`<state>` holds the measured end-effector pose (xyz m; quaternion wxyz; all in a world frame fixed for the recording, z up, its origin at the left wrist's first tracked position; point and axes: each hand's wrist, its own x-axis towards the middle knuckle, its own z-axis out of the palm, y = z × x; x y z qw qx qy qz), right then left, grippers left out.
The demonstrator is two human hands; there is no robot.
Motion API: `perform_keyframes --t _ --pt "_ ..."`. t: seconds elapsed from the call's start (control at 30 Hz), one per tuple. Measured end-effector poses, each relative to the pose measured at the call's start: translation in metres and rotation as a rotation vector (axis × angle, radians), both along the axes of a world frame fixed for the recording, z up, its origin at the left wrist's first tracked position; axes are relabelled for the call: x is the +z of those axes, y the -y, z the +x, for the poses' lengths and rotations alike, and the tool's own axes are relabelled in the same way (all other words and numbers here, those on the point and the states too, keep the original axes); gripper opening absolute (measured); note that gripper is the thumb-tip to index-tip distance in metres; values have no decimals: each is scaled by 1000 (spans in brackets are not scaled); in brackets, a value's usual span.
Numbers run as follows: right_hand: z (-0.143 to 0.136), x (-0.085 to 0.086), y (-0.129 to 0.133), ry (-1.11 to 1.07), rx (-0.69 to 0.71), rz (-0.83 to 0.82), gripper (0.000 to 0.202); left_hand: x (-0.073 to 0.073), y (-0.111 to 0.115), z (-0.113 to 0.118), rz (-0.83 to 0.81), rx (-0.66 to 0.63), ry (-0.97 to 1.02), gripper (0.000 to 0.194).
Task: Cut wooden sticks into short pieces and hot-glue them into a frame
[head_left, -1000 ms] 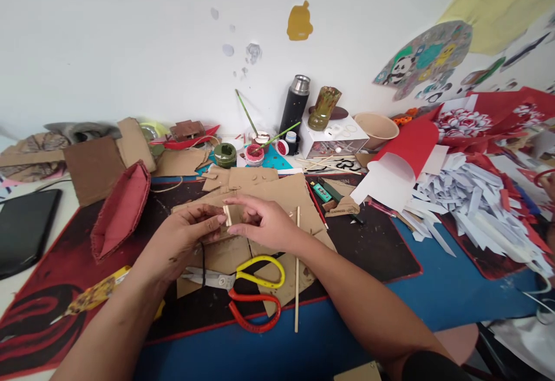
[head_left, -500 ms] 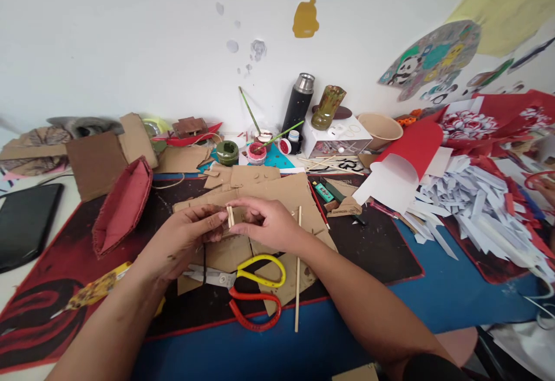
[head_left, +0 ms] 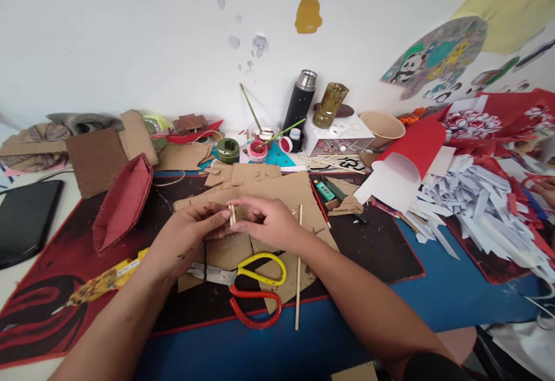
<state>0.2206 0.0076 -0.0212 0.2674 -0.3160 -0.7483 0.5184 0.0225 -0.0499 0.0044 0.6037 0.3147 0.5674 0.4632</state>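
Note:
My left hand (head_left: 204, 223) and my right hand (head_left: 267, 222) meet above the cardboard sheets (head_left: 286, 189). Short pale wooden sticks (head_left: 233, 214) stand upright between them, pinched in the fingertips of both. Just below lie scissors (head_left: 225, 277) with one yellow and one red handle, their blades pointing left under my left wrist. A long thin wooden stick (head_left: 298, 277) rests to the right of the handles, beside my right wrist. Partly covered by my left forearm is a yellow, brown-spotted tool (head_left: 102, 284) with a pointed tip.
A red cardboard boat shape (head_left: 124, 204) and a black tablet-like slab (head_left: 30, 222) lie left. Paint jars (head_left: 228, 151), a black flask (head_left: 299, 103) and a white box (head_left: 338, 138) line the wall. Paper strips (head_left: 472, 202) heap at right, near another person's hand (head_left: 544, 189).
The short sticks look turned slightly and closer together between my fingertips. Both hands keep their grip. The whole view has shifted a little, and more of the yellow tool shows.

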Motion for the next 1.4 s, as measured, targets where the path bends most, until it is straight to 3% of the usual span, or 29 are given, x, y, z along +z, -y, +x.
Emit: perform_keyframes --t 0.33,0.67,0.93,1.4 --pt "0 1 1 29 5 7 57 -1 1 0 -17 31 -69 56" --pt "0 5 1 -24 15 12 64 4 0 5 -4 30 -3 53" --pt "0 8 1 -90 -23 -114 55 1 0 2 67 -21 -40 52" --pt "0 0 1 -11 -29 -13 55 6 2 7 110 -14 -37 46"
